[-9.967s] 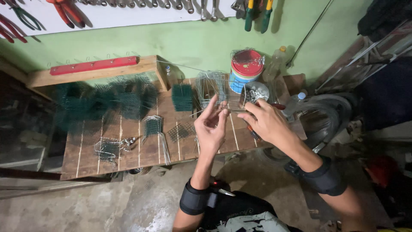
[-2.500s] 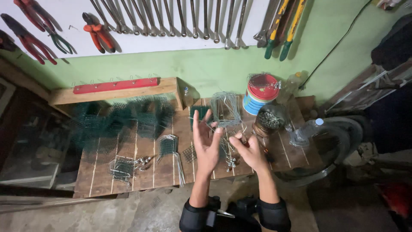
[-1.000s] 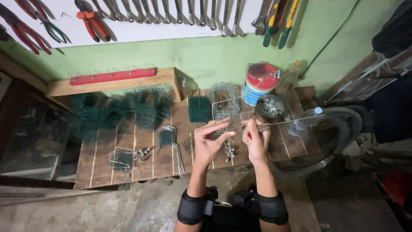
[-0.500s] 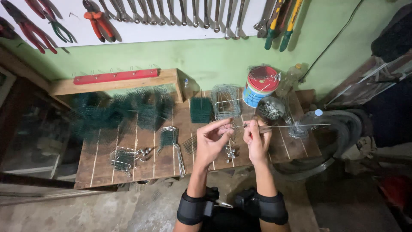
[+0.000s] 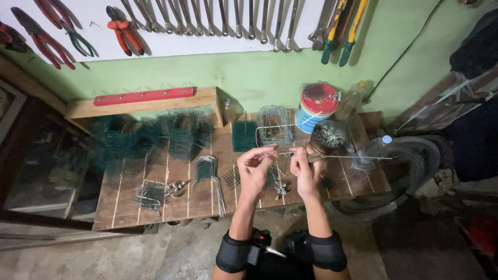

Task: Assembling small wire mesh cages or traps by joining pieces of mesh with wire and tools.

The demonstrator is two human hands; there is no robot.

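Note:
My left hand and my right hand are raised side by side over a wooden workbench. Both pinch a long thin metal wire that runs level from my left fingertips past my right hand toward the right. A small part seems to sit on the wire between my fingers; it is too small to tell. Below my hands lie small wire mesh pieces and a little metal fitting.
Green mesh pieces cover the bench's left half, with a bent wire bundle and a wire part in front. At the back right stand a wire cage, a tin, a bowl of small parts and a bottle. Pliers and wrenches hang on the wall.
My hands came down from an upright open pose and closed together on the wire, which now lies level and points right. The camera has drifted slightly.

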